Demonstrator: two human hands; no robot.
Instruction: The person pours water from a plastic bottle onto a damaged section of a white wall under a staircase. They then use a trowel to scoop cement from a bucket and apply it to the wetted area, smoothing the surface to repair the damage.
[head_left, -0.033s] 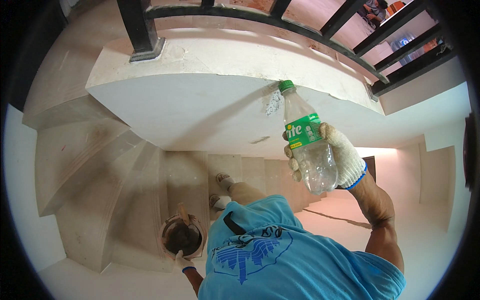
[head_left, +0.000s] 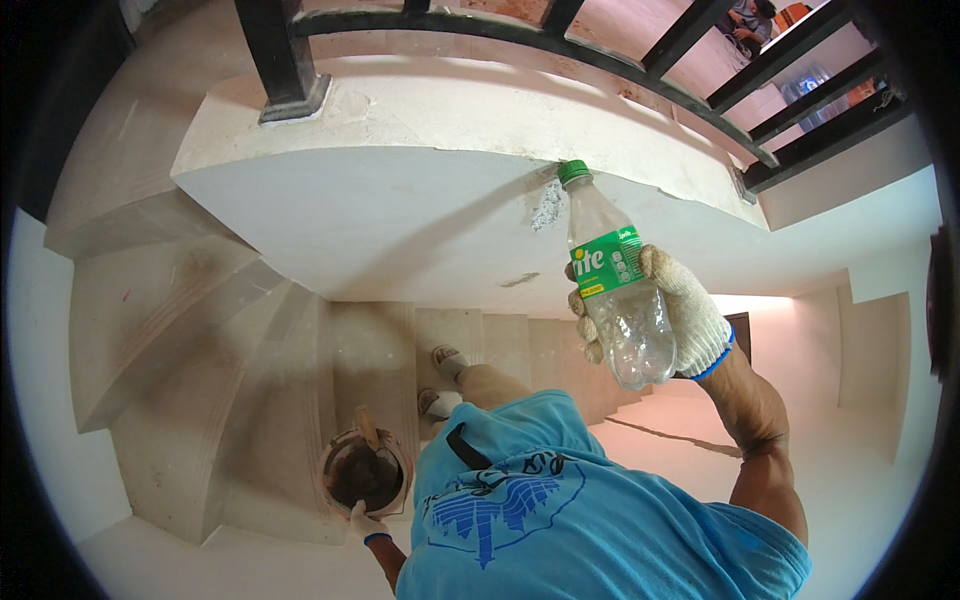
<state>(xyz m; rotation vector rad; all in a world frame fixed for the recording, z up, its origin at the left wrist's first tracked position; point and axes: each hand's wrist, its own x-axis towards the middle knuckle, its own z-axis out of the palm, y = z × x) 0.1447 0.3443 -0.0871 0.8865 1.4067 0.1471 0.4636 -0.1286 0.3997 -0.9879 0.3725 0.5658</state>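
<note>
We see a clear plastic bottle (head_left: 612,270) in our R hand (head_left: 690,315), up in front of the pale wall (head_left: 400,210). The R hand wears a knit glove and grips the bottle: fingers curl round its L side, thumb on its R side. The step now, we think, is just holding the bottle up by the wall. The next move prob. calls for a snug but soft grip, b/c thin plastic may dent, and a bit of care w/ the cap near the wall.

The bottle's green cap (head_left: 572,172) points away from us and a bit L, at the wall's top edge. We can't tell if they touch. The bottle's base points back to us and a bit R, so its long axis runs on a slant, cap to base. The green label (head_left: 605,255) wraps its middle. It looks empty, but we're not 100% sure. A rough grey patch (head_left: 547,205) is just L of the cap.

Down low, our L hand (head_left: 368,522), gloved too, is at the rim of a bucket (head_left: 328,472) w/ dark stuff and a wooden handle (head_left: 366,427) in it. Most L fingers are hidden, so we can't tell how tight they hold.
</note>
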